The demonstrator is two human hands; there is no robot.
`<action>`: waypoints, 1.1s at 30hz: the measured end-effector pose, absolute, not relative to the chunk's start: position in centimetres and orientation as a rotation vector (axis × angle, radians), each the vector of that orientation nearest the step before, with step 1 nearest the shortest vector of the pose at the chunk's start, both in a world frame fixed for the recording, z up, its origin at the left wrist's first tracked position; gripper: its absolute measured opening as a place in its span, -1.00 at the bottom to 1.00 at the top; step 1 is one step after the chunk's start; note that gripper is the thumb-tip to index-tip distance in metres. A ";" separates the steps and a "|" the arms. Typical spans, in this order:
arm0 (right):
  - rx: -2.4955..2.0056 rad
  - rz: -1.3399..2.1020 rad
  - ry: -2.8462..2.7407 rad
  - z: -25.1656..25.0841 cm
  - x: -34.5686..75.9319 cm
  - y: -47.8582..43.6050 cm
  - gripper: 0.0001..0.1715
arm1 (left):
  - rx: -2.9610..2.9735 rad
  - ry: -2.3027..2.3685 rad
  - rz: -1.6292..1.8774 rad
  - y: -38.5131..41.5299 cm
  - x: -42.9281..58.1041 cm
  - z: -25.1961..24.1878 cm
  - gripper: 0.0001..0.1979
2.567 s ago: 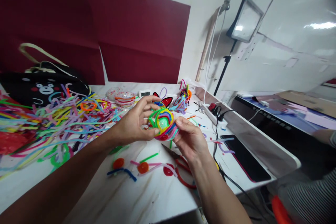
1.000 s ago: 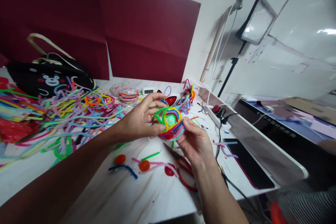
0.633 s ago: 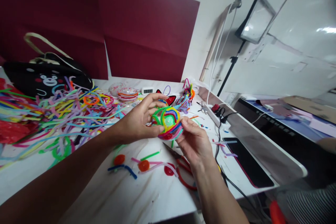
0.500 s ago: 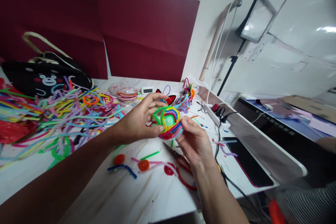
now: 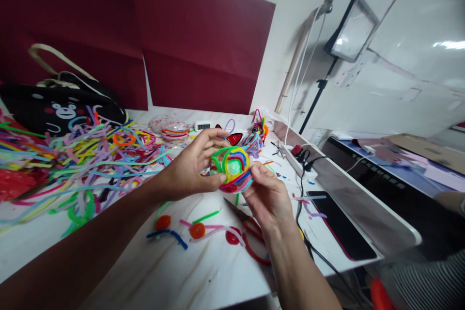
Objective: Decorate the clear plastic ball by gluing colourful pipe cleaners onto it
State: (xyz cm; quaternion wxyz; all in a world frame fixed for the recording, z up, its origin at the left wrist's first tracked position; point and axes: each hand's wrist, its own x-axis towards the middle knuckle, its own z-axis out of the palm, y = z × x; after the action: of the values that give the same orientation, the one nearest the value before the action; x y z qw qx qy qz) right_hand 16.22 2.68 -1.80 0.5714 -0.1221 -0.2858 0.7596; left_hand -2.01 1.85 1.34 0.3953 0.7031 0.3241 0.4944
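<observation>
Beyond the red-handled metal scissors (image 5: pixel 250 224), held over the white marbled bench (image 5: pixel 174 276): one rounded, multicoloured piece of coiled fuzzy stems (image 5: pixel 235 165). My left fingers (image 5: pixel 211 134) curl around it; my right fingers (image 5: pixel 260 173) pinch its edge. Left of the scissors lie two small orange discs (image 5: pixel 197 230).

Digits (image 5: pixel 204 126) on the white timer (image 5: pixel 202 127) and pale lettering (image 5: pixel 378 173) on the black panel (image 5: pixel 374 186) are unreadable.

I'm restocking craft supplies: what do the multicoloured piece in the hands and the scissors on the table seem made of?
Multicoloured piece: soft-looking matte strips, probably pipe cleaners; its green centre glints, perhaps plastic.
Scissors: blades dark grey, likely metal; handles smooth, evenly red, probably plastic.
</observation>
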 end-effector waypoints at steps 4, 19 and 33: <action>-0.270 1.769 -0.667 -1.8 16.1 2.6 -0.75 | 1.787 0.836 1.292 1.9 -1.9 1.4 -0.31; -0.227 1.716 -0.709 -1.8 16.2 2.6 -0.79 | 1.640 0.865 1.305 1.6 -0.8 1.1 -0.36; -0.228 1.701 -0.696 -1.7 16.1 2.5 -0.75 | 1.612 0.914 1.292 1.2 -0.8 2.0 -0.34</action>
State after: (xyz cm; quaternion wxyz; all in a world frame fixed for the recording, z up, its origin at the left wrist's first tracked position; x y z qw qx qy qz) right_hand 16.12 2.53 -1.66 0.6011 -0.0986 -0.3003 0.7340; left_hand -0.83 1.15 1.97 0.4272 0.6451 0.3659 0.5172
